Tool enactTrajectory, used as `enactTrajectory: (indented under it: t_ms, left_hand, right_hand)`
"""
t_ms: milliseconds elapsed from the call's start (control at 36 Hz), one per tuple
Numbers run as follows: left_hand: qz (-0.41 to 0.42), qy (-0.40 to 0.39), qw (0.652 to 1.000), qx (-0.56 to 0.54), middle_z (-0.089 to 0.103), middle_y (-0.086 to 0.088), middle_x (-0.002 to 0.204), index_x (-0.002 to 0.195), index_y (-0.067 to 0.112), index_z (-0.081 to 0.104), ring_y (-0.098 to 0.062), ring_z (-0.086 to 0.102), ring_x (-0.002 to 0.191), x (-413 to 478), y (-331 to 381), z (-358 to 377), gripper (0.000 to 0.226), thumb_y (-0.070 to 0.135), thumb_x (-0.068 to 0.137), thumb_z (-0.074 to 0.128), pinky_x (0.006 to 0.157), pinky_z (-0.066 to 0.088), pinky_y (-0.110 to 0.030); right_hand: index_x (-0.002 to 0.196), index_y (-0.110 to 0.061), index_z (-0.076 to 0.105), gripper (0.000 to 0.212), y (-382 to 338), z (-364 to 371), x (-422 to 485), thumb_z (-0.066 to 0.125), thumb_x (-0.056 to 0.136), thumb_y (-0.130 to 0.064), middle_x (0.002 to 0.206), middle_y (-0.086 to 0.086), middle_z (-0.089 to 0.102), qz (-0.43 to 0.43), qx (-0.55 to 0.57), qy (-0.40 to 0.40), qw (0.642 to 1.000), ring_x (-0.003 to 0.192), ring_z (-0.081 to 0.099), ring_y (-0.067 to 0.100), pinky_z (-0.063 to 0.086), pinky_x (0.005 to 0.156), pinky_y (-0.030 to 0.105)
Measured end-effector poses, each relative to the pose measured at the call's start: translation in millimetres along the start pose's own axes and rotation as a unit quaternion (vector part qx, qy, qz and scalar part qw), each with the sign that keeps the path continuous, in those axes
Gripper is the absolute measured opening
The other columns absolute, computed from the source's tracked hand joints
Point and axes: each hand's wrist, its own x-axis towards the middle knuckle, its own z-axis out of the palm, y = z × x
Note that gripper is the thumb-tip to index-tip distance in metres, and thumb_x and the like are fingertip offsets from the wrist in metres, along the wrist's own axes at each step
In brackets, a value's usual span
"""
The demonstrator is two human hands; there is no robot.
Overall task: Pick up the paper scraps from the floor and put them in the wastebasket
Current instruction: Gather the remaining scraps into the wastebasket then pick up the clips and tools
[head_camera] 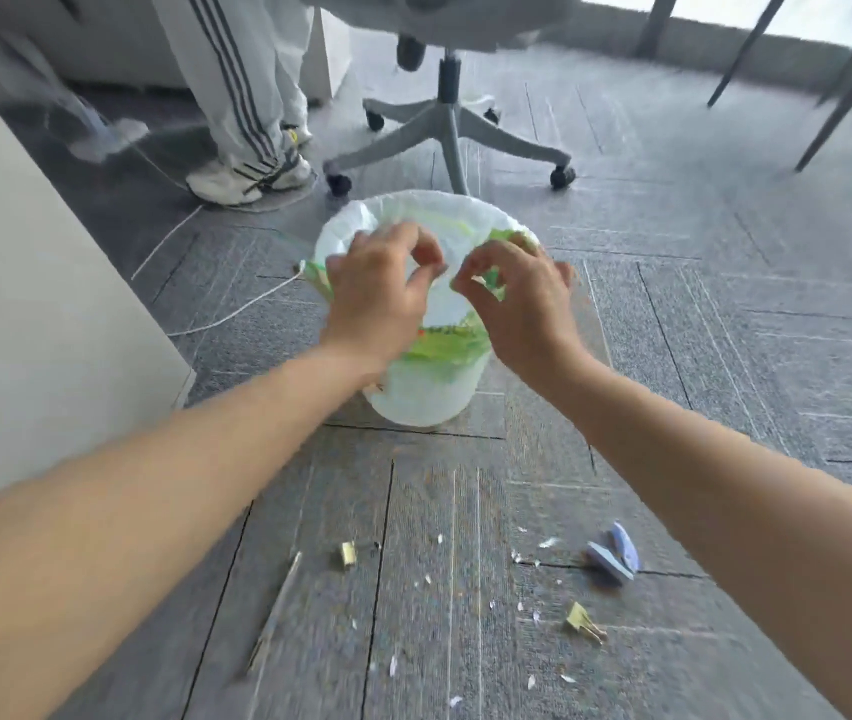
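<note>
A white wastebasket (pixel 429 397) with a white-and-green plastic liner stands on the grey carpet ahead of me. Both my hands hover over its mouth. My left hand (pixel 382 288) has thumb and forefinger pinched together above the liner, and my right hand (pixel 517 298) pinches the same way beside it. Whatever bits they pinch are tiny and blurred. Several small white paper scraps (pixel 517 558) lie scattered on the carpet near me, below my arms.
Two brass binder clips (pixel 347 554) (pixel 584 623), a blue-lilac object (pixel 613 556) and a thin stick (pixel 276 610) lie among the scraps. An office chair base (pixel 449 132) and a person's legs and sneakers (pixel 247 174) are behind the basket. A white panel (pixel 24 304) stands at left, with a white cable (pixel 237 314) beside it.
</note>
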Motion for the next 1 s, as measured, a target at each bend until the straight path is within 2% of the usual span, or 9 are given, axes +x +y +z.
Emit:
enactTrajectory:
  t_ms: [83, 139, 222, 333, 472, 611, 694, 861, 1000]
  left_hand:
    - [-0.052, -0.052, 0.996, 0.059, 0.067, 0.017, 0.090, 0.087, 0.033, 0.065, -0.014, 0.061, 0.090, 26, -14, 1, 0.003, 0.032, 0.089, 0.063, 0.083, 0.029, -0.035]
    - [-0.079, -0.094, 0.990, 0.062, 0.071, 0.015, 0.092, 0.091, 0.033, 0.070, -0.014, 0.062, 0.094, 36, -21, -1, 0.012, 0.028, 0.091, 0.060, 0.097, 0.036, -0.040]
    - [-0.109, -0.150, 0.979, 0.084, 0.072, 0.010, 0.104, 0.104, 0.028, 0.073, -0.019, 0.063, 0.101, 43, -25, -4, 0.025, 0.018, 0.095, 0.052, 0.100, 0.044, -0.045]
    - [-0.097, -0.184, 0.967, 0.147, 0.070, 0.011, 0.110, 0.102, 0.032, 0.073, -0.017, 0.058, 0.111, 46, -29, -4, 0.018, 0.023, 0.092, 0.061, 0.110, 0.029, -0.042]
    - [-0.098, -0.171, 0.970, 0.141, 0.068, 0.015, 0.112, 0.108, 0.033, 0.070, -0.014, 0.056, 0.114, 44, -21, -8, 0.021, 0.039, 0.088, 0.068, 0.108, 0.026, -0.042]
    - [-0.037, -0.138, 0.990, 0.001, 0.065, 0.021, 0.091, 0.109, 0.032, 0.066, -0.010, 0.061, 0.092, 5, 0, -10, 0.024, 0.036, 0.085, 0.070, 0.091, 0.049, -0.036]
    - [0.005, -0.180, 0.980, -0.080, 0.068, 0.017, 0.092, 0.109, 0.027, 0.068, -0.006, 0.062, 0.088, -39, 13, -9, 0.026, 0.028, 0.084, 0.074, 0.080, 0.049, -0.019]
    - [-0.006, -0.284, 0.952, -0.115, 0.066, 0.018, 0.088, 0.100, 0.028, 0.070, 0.004, 0.056, 0.086, -115, 10, 28, 0.016, 0.025, 0.085, 0.073, 0.076, 0.040, -0.009]
    - [-0.043, -0.379, 0.922, -0.067, 0.064, 0.019, 0.089, 0.096, 0.029, 0.069, 0.001, 0.054, 0.087, -155, -3, 85, 0.007, 0.027, 0.089, 0.067, 0.082, 0.046, -0.023]
  right_hand:
    - [0.082, -0.030, 0.062, 0.006, -1, 12, 26, 0.068, 0.083, -0.028, 0.085, -0.016, 0.065, 0.044, -0.034, -0.018, 0.998, 0.087, 0.057, 0.010, 0.021, 0.078, 0.031]
    - [0.090, -0.030, 0.063, 0.009, -1, 16, 36, 0.069, 0.083, -0.028, 0.081, -0.016, 0.066, 0.070, -0.052, -0.031, 0.996, 0.087, 0.058, 0.007, 0.016, 0.074, 0.031]
    - [0.107, -0.037, 0.063, 0.020, 0, 18, 45, 0.065, 0.088, -0.030, 0.085, -0.016, 0.071, 0.086, -0.088, -0.069, 0.990, 0.093, 0.059, 0.005, 0.013, 0.074, 0.032]
    - [0.099, -0.037, 0.071, 0.017, 6, 16, 50, 0.054, 0.093, -0.039, 0.093, -0.012, 0.072, 0.084, -0.172, -0.149, 0.970, 0.085, 0.056, 0.013, 0.018, 0.094, 0.039]
    - [0.098, -0.034, 0.072, 0.019, 7, 5, 46, 0.057, 0.091, -0.043, 0.096, -0.015, 0.071, 0.060, -0.153, -0.128, 0.978, 0.094, 0.060, 0.012, 0.021, 0.084, 0.040]
    - [0.095, -0.036, 0.071, 0.011, 10, -23, 9, 0.067, 0.085, -0.040, 0.100, -0.019, 0.069, 0.025, -0.074, -0.066, 0.995, 0.097, 0.055, 0.008, 0.037, 0.094, 0.045]
    - [0.094, -0.036, 0.070, 0.011, 21, -39, -33, 0.070, 0.084, -0.040, 0.100, -0.021, 0.064, 0.019, -0.079, -0.064, 0.995, 0.098, 0.053, 0.010, 0.031, 0.092, 0.039]
    - [0.096, -0.040, 0.067, 0.017, 63, -45, -135, 0.069, 0.081, -0.046, 0.108, -0.016, 0.060, 0.067, -0.104, -0.149, 0.981, 0.107, 0.051, 0.009, 0.019, 0.085, 0.029]
    - [0.102, -0.038, 0.066, 0.018, 102, -26, -200, 0.066, 0.085, -0.044, 0.116, -0.016, 0.059, 0.166, -0.147, -0.213, 0.952, 0.114, 0.049, 0.009, 0.019, 0.092, 0.030]
